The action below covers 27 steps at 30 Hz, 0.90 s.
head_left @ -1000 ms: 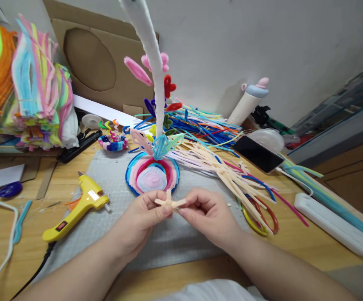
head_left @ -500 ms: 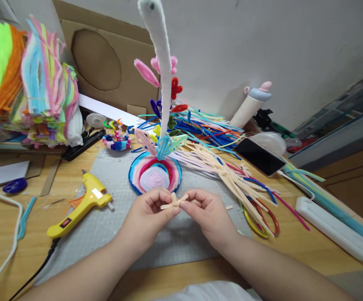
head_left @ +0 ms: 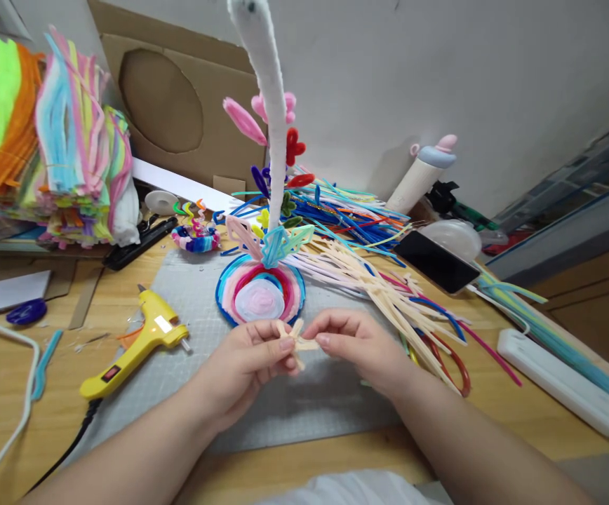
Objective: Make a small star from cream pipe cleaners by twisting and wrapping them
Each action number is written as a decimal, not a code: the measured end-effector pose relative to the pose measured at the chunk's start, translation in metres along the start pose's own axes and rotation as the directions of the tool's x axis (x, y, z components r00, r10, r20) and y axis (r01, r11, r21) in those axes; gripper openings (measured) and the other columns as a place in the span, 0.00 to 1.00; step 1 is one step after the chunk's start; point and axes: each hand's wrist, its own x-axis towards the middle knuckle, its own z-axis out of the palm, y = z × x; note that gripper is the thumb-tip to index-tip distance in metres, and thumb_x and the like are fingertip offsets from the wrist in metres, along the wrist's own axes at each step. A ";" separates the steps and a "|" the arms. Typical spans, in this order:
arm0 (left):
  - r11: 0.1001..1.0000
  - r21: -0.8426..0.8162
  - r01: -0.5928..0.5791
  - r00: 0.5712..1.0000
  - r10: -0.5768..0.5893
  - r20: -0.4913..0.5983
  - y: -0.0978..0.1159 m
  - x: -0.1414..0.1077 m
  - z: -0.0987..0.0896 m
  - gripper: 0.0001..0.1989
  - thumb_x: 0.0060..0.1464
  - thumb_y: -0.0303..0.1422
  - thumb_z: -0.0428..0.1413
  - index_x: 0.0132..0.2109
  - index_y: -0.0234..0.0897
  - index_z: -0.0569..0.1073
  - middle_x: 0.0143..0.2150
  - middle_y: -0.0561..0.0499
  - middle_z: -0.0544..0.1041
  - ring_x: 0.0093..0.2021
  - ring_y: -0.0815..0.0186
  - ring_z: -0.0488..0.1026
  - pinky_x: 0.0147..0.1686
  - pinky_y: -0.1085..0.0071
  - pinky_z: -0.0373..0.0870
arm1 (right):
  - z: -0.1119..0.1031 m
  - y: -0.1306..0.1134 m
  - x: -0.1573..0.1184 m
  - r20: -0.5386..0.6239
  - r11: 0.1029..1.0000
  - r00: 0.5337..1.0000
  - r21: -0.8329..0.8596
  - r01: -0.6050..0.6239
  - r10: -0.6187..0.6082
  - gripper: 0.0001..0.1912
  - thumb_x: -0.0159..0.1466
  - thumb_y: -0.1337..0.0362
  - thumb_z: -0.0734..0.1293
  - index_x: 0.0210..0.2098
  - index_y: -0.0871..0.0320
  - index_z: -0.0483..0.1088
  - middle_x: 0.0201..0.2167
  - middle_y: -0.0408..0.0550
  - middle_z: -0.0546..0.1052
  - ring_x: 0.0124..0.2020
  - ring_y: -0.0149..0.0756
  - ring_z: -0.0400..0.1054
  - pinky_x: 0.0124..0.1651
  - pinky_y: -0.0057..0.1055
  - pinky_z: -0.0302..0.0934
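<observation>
Between my hands is a small cream pipe-cleaner piece (head_left: 300,344) with several short arms spreading from its middle. My left hand (head_left: 255,354) pinches its middle between thumb and fingers. On the other side, my right hand (head_left: 354,345) has thumb and forefinger closed on the arm that points right. Just beyond the hands stands a round craft base (head_left: 224,308) of coiled blue, pink and white pipe cleaners. A tall white fuzzy stem (head_left: 278,140) rises behind it, with coloured flowers and butterfly shapes around it.
A yellow hot glue gun (head_left: 136,344) lies left on the grey cutting mat (head_left: 309,414). Loose cream pipe cleaners (head_left: 389,301) spread to the right, near a phone (head_left: 436,261) and a white power strip (head_left: 562,384). Pipe-cleaner bundles (head_left: 67,133) stand at the back left.
The cream piece has turned in my fingers, so more of its arms show. My left thumb now presses over its middle, and my right hand has shifted slightly right along one arm.
</observation>
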 end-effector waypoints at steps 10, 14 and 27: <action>0.987 -0.146 -0.067 0.998 0.068 0.004 -0.001 -0.002 0.003 0.03 0.50 0.25 0.59 0.30 0.32 0.71 0.27 0.53 0.72 0.27 0.75 0.70 0.33 0.77 0.70 | 0.031 0.024 -0.003 -0.177 0.952 0.981 0.278 0.125 -0.077 0.08 0.52 0.66 0.73 0.26 0.58 0.68 0.25 0.41 0.77 0.27 0.28 0.71 0.33 0.24 0.64; 0.992 -0.070 -0.107 0.994 0.106 -0.024 -0.004 -0.002 0.006 0.06 0.46 0.26 0.62 0.30 0.33 0.71 0.28 0.55 0.72 0.29 0.73 0.71 0.35 0.75 0.69 | 0.032 0.027 -0.004 -0.251 0.958 0.964 0.243 0.154 -0.091 0.06 0.53 0.65 0.72 0.26 0.58 0.70 0.22 0.40 0.76 0.24 0.27 0.70 0.31 0.23 0.65; 0.925 0.330 -0.187 0.939 0.267 -0.216 -0.002 -0.001 0.007 0.08 0.42 0.31 0.63 0.28 0.33 0.71 0.24 0.55 0.73 0.25 0.70 0.70 0.29 0.74 0.67 | 0.026 0.018 -0.017 0.048 0.435 0.873 -0.853 0.289 -0.486 0.08 0.61 0.70 0.61 0.30 0.58 0.71 0.23 0.45 0.72 0.26 0.32 0.64 0.31 0.28 0.53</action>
